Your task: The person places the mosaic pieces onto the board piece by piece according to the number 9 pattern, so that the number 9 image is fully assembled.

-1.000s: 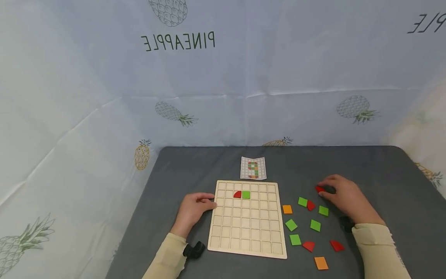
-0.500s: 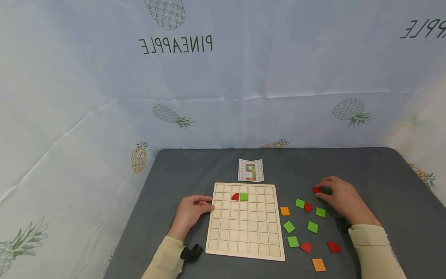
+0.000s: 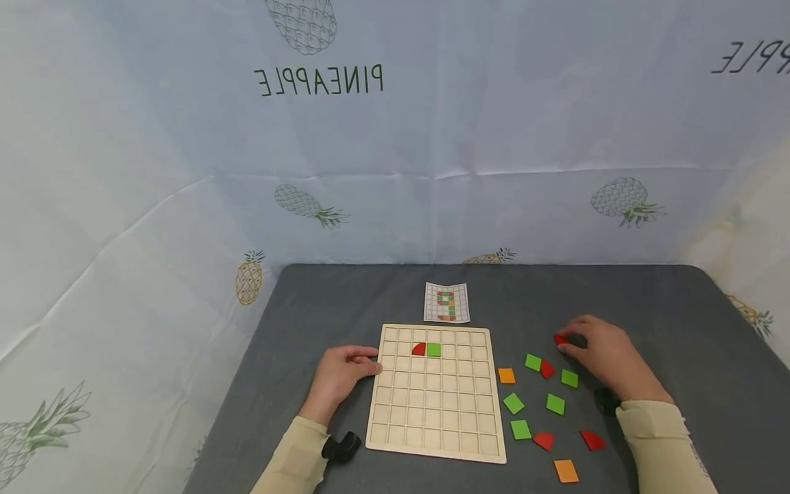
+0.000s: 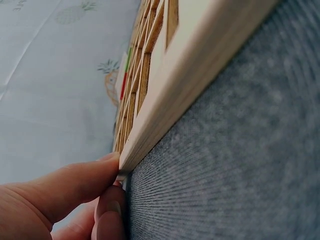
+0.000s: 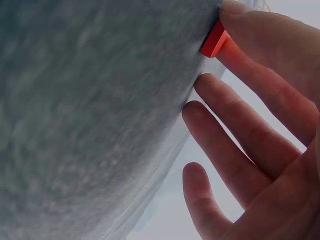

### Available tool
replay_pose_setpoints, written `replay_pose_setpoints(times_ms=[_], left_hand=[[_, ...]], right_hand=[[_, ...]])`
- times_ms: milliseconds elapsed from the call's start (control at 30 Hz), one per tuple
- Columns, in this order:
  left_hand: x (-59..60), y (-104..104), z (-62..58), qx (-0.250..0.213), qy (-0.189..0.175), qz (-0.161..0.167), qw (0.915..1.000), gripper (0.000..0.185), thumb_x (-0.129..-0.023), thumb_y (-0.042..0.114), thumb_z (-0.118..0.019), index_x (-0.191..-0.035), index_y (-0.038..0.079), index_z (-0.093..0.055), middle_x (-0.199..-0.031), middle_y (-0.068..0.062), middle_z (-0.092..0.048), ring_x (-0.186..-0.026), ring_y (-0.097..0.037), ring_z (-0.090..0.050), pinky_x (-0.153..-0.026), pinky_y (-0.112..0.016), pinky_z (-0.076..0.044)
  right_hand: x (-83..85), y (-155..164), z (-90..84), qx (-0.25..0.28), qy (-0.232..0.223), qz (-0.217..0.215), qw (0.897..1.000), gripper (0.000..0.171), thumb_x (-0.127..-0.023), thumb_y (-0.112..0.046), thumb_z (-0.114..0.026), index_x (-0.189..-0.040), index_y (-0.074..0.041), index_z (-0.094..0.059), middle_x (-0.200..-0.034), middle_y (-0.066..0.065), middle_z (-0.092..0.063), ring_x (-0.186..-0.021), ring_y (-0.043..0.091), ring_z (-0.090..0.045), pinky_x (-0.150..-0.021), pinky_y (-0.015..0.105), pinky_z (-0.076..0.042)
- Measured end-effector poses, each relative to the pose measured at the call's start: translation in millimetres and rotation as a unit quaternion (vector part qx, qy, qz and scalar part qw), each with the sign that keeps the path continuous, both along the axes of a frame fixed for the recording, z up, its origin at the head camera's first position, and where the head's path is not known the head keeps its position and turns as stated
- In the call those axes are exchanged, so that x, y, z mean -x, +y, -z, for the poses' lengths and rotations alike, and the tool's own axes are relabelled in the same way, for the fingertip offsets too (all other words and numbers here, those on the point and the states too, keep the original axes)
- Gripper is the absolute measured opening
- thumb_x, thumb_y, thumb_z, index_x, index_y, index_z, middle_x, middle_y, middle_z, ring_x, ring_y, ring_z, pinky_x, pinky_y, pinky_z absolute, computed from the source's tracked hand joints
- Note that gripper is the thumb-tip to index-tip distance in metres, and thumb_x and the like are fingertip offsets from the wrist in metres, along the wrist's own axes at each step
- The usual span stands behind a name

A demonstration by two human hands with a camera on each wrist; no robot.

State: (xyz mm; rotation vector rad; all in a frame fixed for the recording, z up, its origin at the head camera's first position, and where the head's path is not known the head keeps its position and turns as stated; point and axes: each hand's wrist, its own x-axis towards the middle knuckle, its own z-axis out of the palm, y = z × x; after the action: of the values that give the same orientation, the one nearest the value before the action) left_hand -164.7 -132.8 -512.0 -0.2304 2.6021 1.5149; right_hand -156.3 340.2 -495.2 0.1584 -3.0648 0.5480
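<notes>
Leftward juts the red piece [image 3: 559,339] the right hand [image 3: 603,353] pinches, long axis unclear; the left hand [image 3: 337,377] loosely touches the board [image 3: 432,399].

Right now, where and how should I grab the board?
Maybe pinch the board by its left edge, coming from the left: that rim is straight and thick, and the left hand touches it; an orange square lies near the opposite side.

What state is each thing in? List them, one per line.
Board: flat, two cells filled
Left hand: touching the board's left edge
Right hand: pinching a red piece
Inset red piece: in a board cell
Inset green square: in the next cell
Card: face up
Five green squares: loose
Three red pieces: loose
Two orange squares: loose
</notes>
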Motion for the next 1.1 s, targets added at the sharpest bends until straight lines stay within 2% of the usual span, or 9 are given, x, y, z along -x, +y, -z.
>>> replay_pose_setpoints(times_ms=[333, 433, 633, 767, 1100], left_hand=[[-0.7, 1.1, 1.8, -0.001, 0.006, -0.002, 1.0000, 0.027, -0.082, 0.017, -0.094, -0.108, 0.012, -0.086, -0.082, -0.001, -0.074, -0.077, -0.014, -0.065, -0.073, -0.032, -0.052], [-0.9, 1.1, 1.1, -0.001, 0.008, -0.003, 1.0000, 0.027, -0.082, 0.017, -0.094, -0.108, 0.012, -0.086, -0.081, -0.001, -0.074, -0.076, -0.015, -0.065, -0.072, -0.032, -0.051], [0.6, -0.9, 1.7, 0.005, 0.011, -0.002, 0.9999, 0.028, -0.082, 0.018, -0.094, -0.108, 0.013, -0.086, -0.083, 0.000, -0.075, -0.077, -0.014, -0.066, -0.073, -0.032, -0.052], [1.7, -1.5, 2.3, 0.005, 0.015, -0.002, 0.9999, 0.028, -0.082, 0.018, -0.094, -0.108, 0.013, -0.086, -0.083, 0.000, -0.075, -0.076, -0.013, -0.065, -0.072, -0.032, -0.052], [2.7, -3.8, 3.5, -0.004, 0.010, -0.002, 0.9999, 0.027, -0.082, 0.018, -0.094, -0.107, 0.013, -0.087, -0.082, -0.001, -0.076, -0.076, -0.012, -0.067, -0.073, -0.031, -0.054]], right_hand=[[3.8, -27.6, -2.7, -0.028, 0.028, -0.017, 0.999, 0.024, -0.090, -0.020, -0.088, -0.108, -0.005, -0.083, -0.115, 0.021, -0.075, -0.106, 0.045, -0.070, -0.093, 0.065, -0.056], [5.5, -43.8, -6.7, -0.024, 0.038, -0.026, 0.999, 0.023, -0.090, -0.021, -0.088, -0.107, -0.006, -0.083, -0.114, 0.019, -0.076, -0.105, 0.042, -0.071, -0.095, 0.065, -0.055], [13.1, -78.4, -15.2, -0.020, 0.046, -0.045, 0.998, 0.022, -0.090, -0.021, -0.088, -0.108, -0.008, -0.083, -0.119, 0.018, -0.077, -0.114, 0.046, -0.070, -0.102, 0.073, -0.047], [18.1, -101.4, -15.0, -0.016, 0.049, -0.053, 0.997, 0.022, -0.090, -0.021, -0.089, -0.108, -0.009, -0.084, -0.119, 0.016, -0.078, -0.116, 0.044, -0.071, -0.105, 0.073, -0.046], [23.1, -148.3, -13.2, -0.003, 0.057, -0.085, 0.995, 0.015, -0.089, -0.022, -0.090, -0.099, -0.012, -0.084, -0.109, 0.007, -0.079, -0.101, 0.031, -0.074, -0.104, 0.067, -0.050]])
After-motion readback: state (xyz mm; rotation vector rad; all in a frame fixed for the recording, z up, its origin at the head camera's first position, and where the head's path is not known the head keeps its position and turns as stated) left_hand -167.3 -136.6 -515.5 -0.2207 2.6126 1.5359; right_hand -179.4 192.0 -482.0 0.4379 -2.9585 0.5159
